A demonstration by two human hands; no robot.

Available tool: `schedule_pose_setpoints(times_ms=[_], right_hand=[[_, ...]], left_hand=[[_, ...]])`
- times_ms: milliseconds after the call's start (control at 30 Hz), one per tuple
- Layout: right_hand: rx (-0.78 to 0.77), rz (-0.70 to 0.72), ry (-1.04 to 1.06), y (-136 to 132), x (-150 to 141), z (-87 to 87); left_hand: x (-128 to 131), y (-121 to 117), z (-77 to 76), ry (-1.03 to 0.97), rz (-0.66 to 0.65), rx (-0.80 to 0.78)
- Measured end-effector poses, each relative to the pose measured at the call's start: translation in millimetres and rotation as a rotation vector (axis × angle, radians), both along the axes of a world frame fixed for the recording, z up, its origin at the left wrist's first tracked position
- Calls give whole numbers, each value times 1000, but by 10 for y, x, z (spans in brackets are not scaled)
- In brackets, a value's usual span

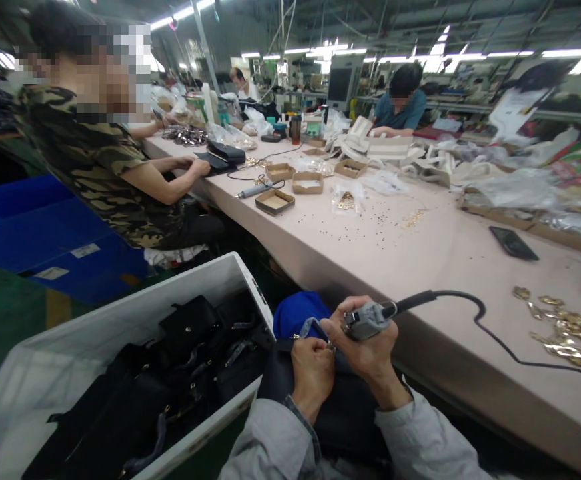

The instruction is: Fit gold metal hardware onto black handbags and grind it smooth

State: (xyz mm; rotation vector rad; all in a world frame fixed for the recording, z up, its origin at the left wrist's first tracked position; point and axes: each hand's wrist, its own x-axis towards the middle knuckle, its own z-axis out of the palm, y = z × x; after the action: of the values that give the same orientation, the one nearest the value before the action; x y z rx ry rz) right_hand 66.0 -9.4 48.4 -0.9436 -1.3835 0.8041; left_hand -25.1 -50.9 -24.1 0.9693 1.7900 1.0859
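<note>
One black bag (343,413) observed directly before the person, beside the bench (470,267). Left hand (313,373): fingers closed on its top edge, at the wrapped handle (313,327). Right hand (370,350): fingers clamped around a grey corded tool (367,321), tip hidden. White crate (93,333) alongside contains black items (115,403).

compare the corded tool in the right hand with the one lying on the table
The held tool is gripped in the right hand, while the table tool lies untouched on the table, beside a cardboard box. The held tool looks larger in view, being nearer the camera; the table tool looks smaller. Both are greyish, with dark cords.
</note>
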Motion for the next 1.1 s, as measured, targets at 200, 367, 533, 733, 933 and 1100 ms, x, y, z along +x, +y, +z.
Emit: schedule_pose_setpoints(times_ms=[200, 367, 533, 733, 933, 1100], right_hand=[[-123, 138, 159, 111, 91, -40], [-125, -291, 84, 156, -52, 23], [-139, -131, 149, 110, -29, -34], [-95, -30, 251, 134, 93, -96], [-86, -106, 298, 114, 81, -75], [-100, -240, 283, 102, 27, -81]], left_hand=[[9, -87, -48, -32, -1, 16], [43, -148, -50, -47, -16, 74], [52, -150, -94, -50, -23, 73], [37, -140, -86, -23, -31, 77], [42, -152, -114, -61, -32, 80], [40, -161, -136, -102, -29, 87]])
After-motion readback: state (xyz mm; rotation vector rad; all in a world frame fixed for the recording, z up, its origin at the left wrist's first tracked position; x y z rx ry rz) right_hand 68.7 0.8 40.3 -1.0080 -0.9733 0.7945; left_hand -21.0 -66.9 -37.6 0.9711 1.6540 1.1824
